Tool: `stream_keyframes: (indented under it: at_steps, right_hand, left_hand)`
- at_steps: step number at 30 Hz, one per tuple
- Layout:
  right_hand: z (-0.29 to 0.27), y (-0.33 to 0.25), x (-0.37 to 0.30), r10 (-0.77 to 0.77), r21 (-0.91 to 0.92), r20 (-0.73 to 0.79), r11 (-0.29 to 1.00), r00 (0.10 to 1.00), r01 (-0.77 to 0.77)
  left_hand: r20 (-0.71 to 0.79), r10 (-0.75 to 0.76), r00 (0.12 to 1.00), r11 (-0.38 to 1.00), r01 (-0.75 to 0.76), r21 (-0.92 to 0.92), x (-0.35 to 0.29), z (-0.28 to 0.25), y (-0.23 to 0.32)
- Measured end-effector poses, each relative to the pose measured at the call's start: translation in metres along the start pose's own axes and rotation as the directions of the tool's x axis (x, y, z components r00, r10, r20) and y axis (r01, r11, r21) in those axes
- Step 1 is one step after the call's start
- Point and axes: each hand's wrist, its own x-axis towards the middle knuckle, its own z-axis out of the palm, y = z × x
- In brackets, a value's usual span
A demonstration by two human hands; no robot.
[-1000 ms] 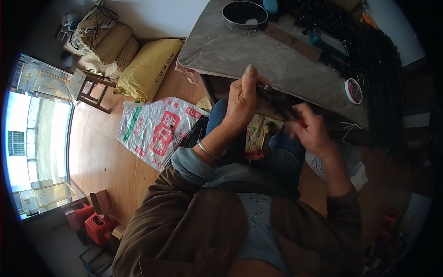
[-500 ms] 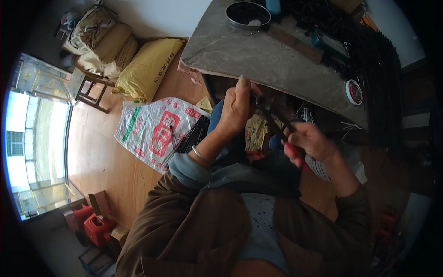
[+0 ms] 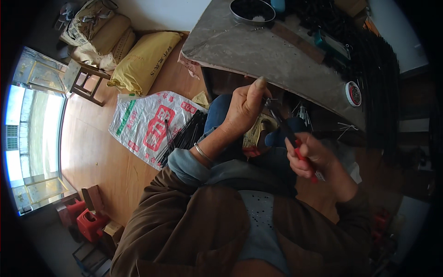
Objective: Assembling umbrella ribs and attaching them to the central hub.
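Now my right hand (image 3: 310, 156) is clamped on red-handled metal pliers (image 3: 288, 135), tips at my left hand (image 3: 243, 107), which pinches a thin wire piece, barely visible, below the grey worktop (image 3: 258, 55) edge.

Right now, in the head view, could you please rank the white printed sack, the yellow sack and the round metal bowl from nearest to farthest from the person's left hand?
From the left hand:
1. White printed sack, on the floor to its left.
2. Yellow sack, farther left, against the wall, and the round metal bowl, on the grey table above, look too close to call.
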Motion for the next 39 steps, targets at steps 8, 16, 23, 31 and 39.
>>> stream_keyframes:
  at_steps: [8, 16, 23, 31, 39]
  right_hand:
    - [0.011, -0.024, 0.009, -0.674, -0.973, 0.012, -0.178, 0.738, -0.147]
    - [0.012, -0.003, 0.008, -0.008, -0.249, -0.066, 0.969, 0.998, -0.009]
    - [0.037, -0.014, 0.01, -0.082, -0.397, -0.242, 0.918, 0.967, -0.022]
    - [0.035, -0.015, 0.008, -0.072, -0.449, -0.238, 0.892, 0.969, -0.044]
    - [0.045, -0.004, 0.013, -0.069, -0.36, -0.272, 0.932, 0.96, -0.035]
  left_hand:
    - [-0.133, -0.071, 0.989, 0.996, 0.062, -0.069, -0.004, -0.002, 0.008]
    - [0.007, -0.095, 0.995, 0.995, 0.095, -0.002, -0.009, -0.001, 0.021]
    - [0.029, -0.153, 0.988, 0.988, 0.153, -0.024, -0.009, -0.006, 0.022]
    - [0.067, -0.164, 0.984, 0.984, 0.168, -0.055, -0.007, -0.004, 0.021]
    - [0.038, -0.101, 0.994, 0.995, 0.101, 0.006, -0.006, -0.004, 0.018]
